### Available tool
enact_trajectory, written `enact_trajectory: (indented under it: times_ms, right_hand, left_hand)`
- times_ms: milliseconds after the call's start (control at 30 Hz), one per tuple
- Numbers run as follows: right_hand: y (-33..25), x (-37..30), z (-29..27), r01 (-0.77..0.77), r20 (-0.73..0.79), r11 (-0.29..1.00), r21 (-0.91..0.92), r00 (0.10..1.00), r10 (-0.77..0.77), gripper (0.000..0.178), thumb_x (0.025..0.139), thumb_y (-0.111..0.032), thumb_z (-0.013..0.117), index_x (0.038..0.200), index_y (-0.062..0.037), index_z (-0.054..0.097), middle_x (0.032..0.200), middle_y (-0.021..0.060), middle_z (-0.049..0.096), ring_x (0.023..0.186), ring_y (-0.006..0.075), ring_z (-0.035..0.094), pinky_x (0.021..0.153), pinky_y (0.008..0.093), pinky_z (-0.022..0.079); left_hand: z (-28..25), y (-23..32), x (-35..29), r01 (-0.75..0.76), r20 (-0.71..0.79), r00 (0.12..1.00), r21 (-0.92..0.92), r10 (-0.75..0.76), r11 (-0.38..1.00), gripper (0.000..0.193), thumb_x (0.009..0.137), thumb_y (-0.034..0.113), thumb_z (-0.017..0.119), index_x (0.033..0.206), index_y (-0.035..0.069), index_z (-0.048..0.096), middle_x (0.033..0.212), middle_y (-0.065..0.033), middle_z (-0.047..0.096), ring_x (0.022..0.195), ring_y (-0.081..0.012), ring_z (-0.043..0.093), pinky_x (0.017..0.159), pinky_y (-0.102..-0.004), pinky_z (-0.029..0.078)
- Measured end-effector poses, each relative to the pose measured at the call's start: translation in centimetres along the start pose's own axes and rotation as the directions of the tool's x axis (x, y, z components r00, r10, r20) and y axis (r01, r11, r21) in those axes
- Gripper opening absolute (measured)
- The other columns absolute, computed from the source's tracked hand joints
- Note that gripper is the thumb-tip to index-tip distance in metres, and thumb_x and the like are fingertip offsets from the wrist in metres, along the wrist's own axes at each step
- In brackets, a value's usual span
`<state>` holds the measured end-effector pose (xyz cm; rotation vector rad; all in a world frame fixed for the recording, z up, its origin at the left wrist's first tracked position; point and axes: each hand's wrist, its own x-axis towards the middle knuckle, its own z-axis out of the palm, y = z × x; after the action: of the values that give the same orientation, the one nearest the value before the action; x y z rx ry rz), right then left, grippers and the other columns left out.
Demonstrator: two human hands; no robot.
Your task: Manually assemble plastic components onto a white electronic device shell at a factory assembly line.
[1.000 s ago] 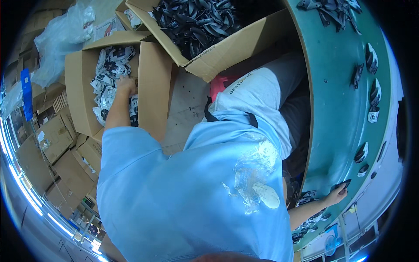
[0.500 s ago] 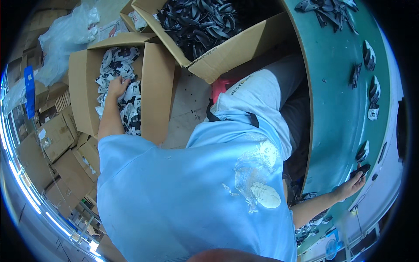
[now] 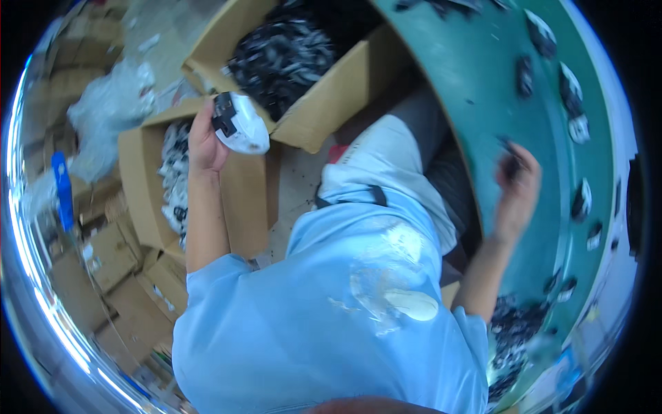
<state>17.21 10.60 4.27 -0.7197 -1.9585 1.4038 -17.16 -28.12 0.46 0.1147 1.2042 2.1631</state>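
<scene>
My left hand [image 3: 207, 146] is raised at the edge of a cardboard box, closed on a white plastic shell [image 3: 249, 131] with a black section on one side. More white and black plastic parts [image 3: 174, 176] fill that box. Over the green table [image 3: 483, 114], my right hand [image 3: 518, 190] is smeared by motion. Its fingers close round a small dark plastic piece [image 3: 511, 168], whose exact shape is blurred.
A larger carton [image 3: 331, 96] holds many black curved pieces [image 3: 283, 62]. Along the table's far side lie several black and white shells [image 3: 571, 90], with a pile of parts [image 3: 517, 331] at its lower end. Stacked cartons [image 3: 110, 255] and clear plastic sheeting [image 3: 114, 100] are at left.
My left hand has come up out of the box with a white shell. My right hand has moved from the table's far edge in towards me, carrying the dark piece. The view has shifted.
</scene>
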Motion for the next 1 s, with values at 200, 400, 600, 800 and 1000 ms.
enact_trajectory:
  times_ms: [200,400,600,800,1000]
  right_hand:
    - [-3.0,1.6,6.6,0.365,0.22,0.93,0.046,0.904,-0.365,0.029,0.093,-0.009,0.063,0.121,-0.0041,0.07,0.103,0.0151,0.067,0.093,0.0314,0.066,0.082,0.0373,0.053]
    - [-0.1,-1.0,8.3,-0.03,-0.214,0.832,0.553,0.961,0.176,0.034,0.11,-0.026,0.048,0.129,-0.0024,0.063,0.098,0.004,0.063,0.094,0.0122,0.062,0.083,0.0278,0.052]
    - [1.0,2.1,5.8,0.093,-0.456,0.709,0.699,0.822,0.342,0.04,0.111,-0.034,0.046,0.131,-0.0016,0.059,0.102,0.0044,0.064,0.085,0.0069,0.059,0.076,0.0233,0.051]
    - [0.3,4.4,5.1,0.054,-0.338,0.811,0.582,0.923,0.181,0.036,0.109,-0.034,0.053,0.123,-0.0038,0.066,0.097,0.0041,0.067,0.069,0.0039,0.056,0.06,0.021,0.048]
    - [1.8,1.5,3.4,-0.015,-0.391,0.927,0.374,0.904,0.173,0.039,0.109,-0.026,0.046,0.137,0.0,0.057,0.128,0.0125,0.064,0.109,0.0188,0.064,0.09,0.0351,0.055]
  left_hand:
    - [15.6,-7.9,5.3,0.731,0.505,0.66,-0.259,-0.557,0.632,0.042,0.107,0.036,0.05,0.117,0.0,0.07,0.108,-0.0152,0.076,0.098,-0.0285,0.074,0.088,-0.0434,0.061]
    - [22.7,-14.2,5.8,0.629,0.438,0.762,-0.329,-0.477,0.704,0.046,0.11,0.03,0.042,0.141,-0.002,0.049,0.143,-0.0209,0.056,0.132,-0.0329,0.056,0.11,-0.0516,0.047]
    - [27.5,-15.8,1.6,0.719,0.391,0.68,-0.192,-0.62,0.668,0.044,0.106,0.027,0.05,0.139,-0.003,0.049,0.134,-0.0218,0.061,0.124,-0.0346,0.061,0.101,-0.0523,0.054]
    - [26.0,-16.0,2.0,0.817,0.529,0.521,-0.084,-0.669,0.57,0.046,0.104,0.026,0.053,0.141,-0.001,0.049,0.133,-0.0225,0.061,0.117,-0.0364,0.064,0.099,-0.0517,0.055]
    - [26.9,-18.9,1.3,0.481,0.363,0.746,0.287,-0.559,0.828,0.037,0.094,0.028,0.075,0.123,0.007,0.064,0.105,-0.004,0.07,0.089,-0.0142,0.066,0.077,-0.0298,0.054]
